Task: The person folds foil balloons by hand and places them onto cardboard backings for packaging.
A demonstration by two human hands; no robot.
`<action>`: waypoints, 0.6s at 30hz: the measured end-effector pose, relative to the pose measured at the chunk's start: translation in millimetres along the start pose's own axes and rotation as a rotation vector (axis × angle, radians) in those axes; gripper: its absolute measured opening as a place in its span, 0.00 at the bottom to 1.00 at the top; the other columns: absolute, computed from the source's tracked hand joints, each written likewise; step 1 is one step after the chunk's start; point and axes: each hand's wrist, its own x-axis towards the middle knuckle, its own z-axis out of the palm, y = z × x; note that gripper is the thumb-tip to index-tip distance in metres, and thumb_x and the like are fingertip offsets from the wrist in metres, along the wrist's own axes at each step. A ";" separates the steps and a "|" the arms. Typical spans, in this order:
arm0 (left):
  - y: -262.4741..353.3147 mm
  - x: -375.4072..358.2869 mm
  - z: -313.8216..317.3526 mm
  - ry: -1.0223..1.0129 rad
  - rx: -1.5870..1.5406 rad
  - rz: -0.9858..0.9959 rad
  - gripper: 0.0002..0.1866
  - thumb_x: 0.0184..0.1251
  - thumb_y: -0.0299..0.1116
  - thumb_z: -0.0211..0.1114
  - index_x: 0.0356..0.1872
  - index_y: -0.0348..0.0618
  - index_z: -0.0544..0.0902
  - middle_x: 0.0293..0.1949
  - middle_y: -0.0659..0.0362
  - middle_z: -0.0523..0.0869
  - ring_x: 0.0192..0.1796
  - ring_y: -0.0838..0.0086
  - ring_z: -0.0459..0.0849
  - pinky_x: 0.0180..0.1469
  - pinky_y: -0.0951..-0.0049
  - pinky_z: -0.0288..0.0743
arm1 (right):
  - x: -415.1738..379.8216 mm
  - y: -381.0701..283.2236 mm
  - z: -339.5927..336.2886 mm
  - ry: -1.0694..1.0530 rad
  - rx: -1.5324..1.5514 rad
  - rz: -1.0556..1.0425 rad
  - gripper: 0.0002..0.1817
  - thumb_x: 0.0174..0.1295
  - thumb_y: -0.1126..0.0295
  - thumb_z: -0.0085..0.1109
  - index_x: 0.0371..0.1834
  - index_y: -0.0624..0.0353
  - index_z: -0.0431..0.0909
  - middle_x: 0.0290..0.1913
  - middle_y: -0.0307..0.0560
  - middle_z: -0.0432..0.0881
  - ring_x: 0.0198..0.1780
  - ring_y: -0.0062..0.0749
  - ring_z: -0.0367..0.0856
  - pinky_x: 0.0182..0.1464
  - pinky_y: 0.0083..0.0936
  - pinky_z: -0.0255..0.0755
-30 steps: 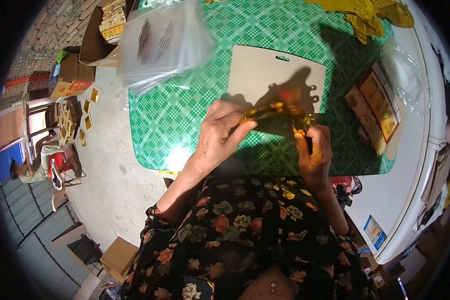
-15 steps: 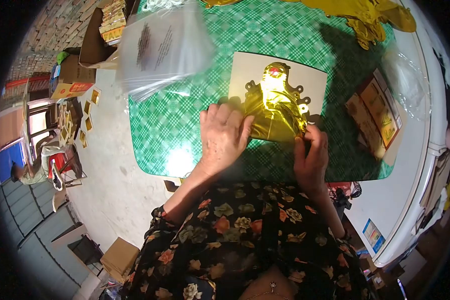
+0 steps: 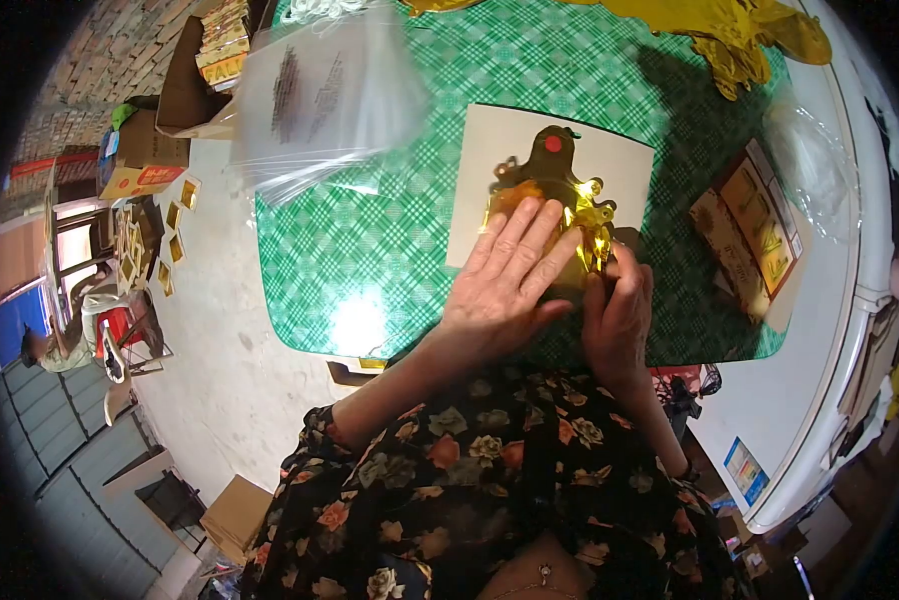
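A gold foil balloon point(image 3: 548, 165), flat and folded, lies on a white card point(image 3: 478, 160) on the table. It has small holed tabs along its sides and a red dot near its top. My left hand point(image 3: 510, 265) rests flat on the foil with its fingers stretched out, covering the middle part. At the foil's lower right edge, my right hand point(image 3: 620, 310) pinches the balloon between thumb and fingers. The foil beneath my left palm is hidden.
The table point(image 3: 390, 250) has a green checked cover. Clear plastic bags point(image 3: 330, 100) lie at its upper left, more gold foil point(image 3: 730, 40) at the upper right. A printed box point(image 3: 755, 230) stands at the right. A person point(image 3: 65, 340) sits far left.
My left hand has moved right and up from the foil's left edge onto its middle, and its fingers have straightened. The foil looks flatter. My right hand stays at the lower right edge.
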 end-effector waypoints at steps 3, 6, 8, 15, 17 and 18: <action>2.7 -0.7 6.1 -0.069 0.040 -0.064 0.52 0.55 0.56 0.78 0.82 0.55 0.66 0.83 0.41 0.58 0.84 0.39 0.55 0.83 0.42 0.53 | -1.0 0.5 0.7 -0.021 -0.006 0.039 0.28 0.69 0.79 0.60 0.71 0.66 0.63 0.48 0.57 0.78 0.44 0.54 0.75 0.49 0.51 0.70; 2.8 -1.0 9.7 -0.076 0.055 -0.078 0.55 0.53 0.58 0.79 0.83 0.61 0.62 0.83 0.39 0.55 0.83 0.33 0.53 0.82 0.37 0.52 | -3.1 1.1 0.8 -0.010 0.029 0.073 0.27 0.67 0.79 0.60 0.69 0.66 0.66 0.48 0.57 0.78 0.44 0.55 0.75 0.50 0.51 0.70; 1.9 -1.0 10.7 -0.068 0.041 -0.077 0.56 0.53 0.58 0.79 0.84 0.64 0.61 0.83 0.39 0.54 0.83 0.30 0.53 0.82 0.35 0.51 | -5.6 1.9 -0.7 -0.028 -0.006 0.120 0.25 0.69 0.75 0.61 0.68 0.65 0.68 0.50 0.57 0.79 0.49 0.56 0.76 0.54 0.53 0.68; 1.0 -1.7 16.0 -0.059 0.067 -0.085 0.49 0.56 0.57 0.78 0.81 0.69 0.66 0.83 0.40 0.55 0.83 0.31 0.52 0.81 0.34 0.52 | 2.0 -12.9 -14.3 -0.281 -0.419 -0.225 0.39 0.73 0.41 0.52 0.75 0.62 0.66 0.76 0.56 0.70 0.81 0.51 0.62 0.79 0.64 0.49; 0.9 -1.4 15.9 -0.063 0.087 -0.085 0.46 0.59 0.56 0.77 0.80 0.70 0.67 0.83 0.40 0.55 0.83 0.31 0.52 0.81 0.34 0.52 | -1.5 -3.0 -12.8 -0.378 -0.388 -0.127 0.48 0.67 0.33 0.51 0.79 0.61 0.63 0.81 0.54 0.63 0.85 0.48 0.56 0.81 0.70 0.41; 1.3 -0.9 14.9 -0.062 0.085 -0.086 0.46 0.60 0.55 0.76 0.80 0.70 0.67 0.84 0.40 0.54 0.83 0.31 0.52 0.81 0.34 0.52 | -1.8 -2.6 -14.8 -0.383 -0.399 -0.114 0.50 0.66 0.32 0.52 0.79 0.61 0.62 0.81 0.55 0.62 0.85 0.49 0.56 0.80 0.72 0.41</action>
